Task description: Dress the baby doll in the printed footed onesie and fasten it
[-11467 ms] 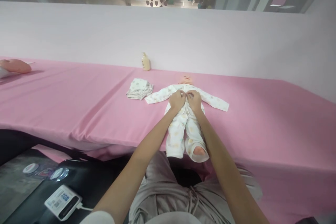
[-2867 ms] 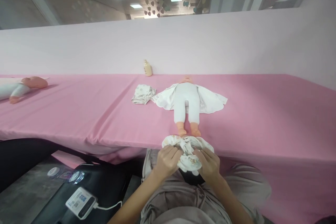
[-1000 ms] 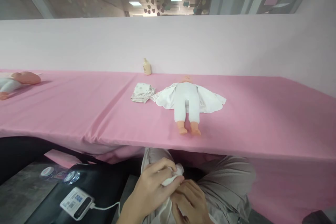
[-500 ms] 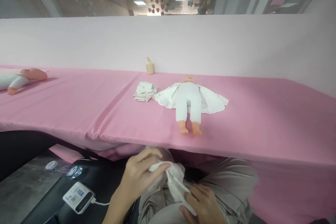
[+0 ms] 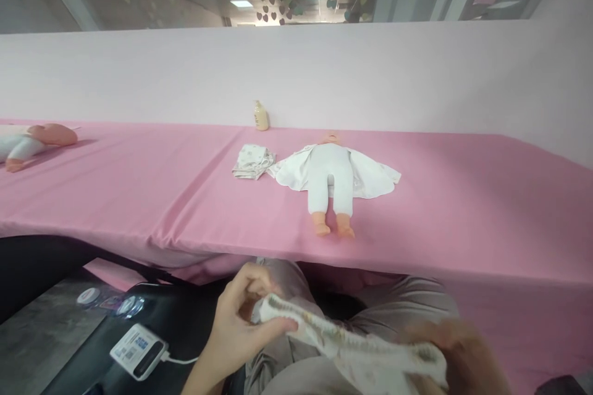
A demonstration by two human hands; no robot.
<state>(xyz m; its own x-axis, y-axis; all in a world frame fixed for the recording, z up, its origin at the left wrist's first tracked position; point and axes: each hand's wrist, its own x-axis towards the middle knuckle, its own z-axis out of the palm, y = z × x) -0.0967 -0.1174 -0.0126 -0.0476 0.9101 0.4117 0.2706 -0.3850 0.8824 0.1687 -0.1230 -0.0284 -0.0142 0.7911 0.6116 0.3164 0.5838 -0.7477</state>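
A doll (image 5: 330, 188) in white leggings lies on its back on the pink table (image 5: 463, 197), feet toward me, with an opened white top spread under it. Below the table edge, over my lap, I hold a printed white baby garment (image 5: 352, 345) stretched between both hands. My left hand (image 5: 241, 321) pinches its left end, fingers closed. My right hand (image 5: 458, 355), blurred at the lower right, grips the other end.
A folded printed cloth (image 5: 251, 161) lies left of the doll. A small lotion bottle (image 5: 260, 116) stands by the pale back wall. Another doll (image 5: 28, 141) lies at the far left. A white device with a cable (image 5: 138, 352) rests on a black surface at lower left.
My hands have drawn apart, pulling the bunched garment out into a long strip over my lap. My right hand moved right. The doll on the table has not moved.
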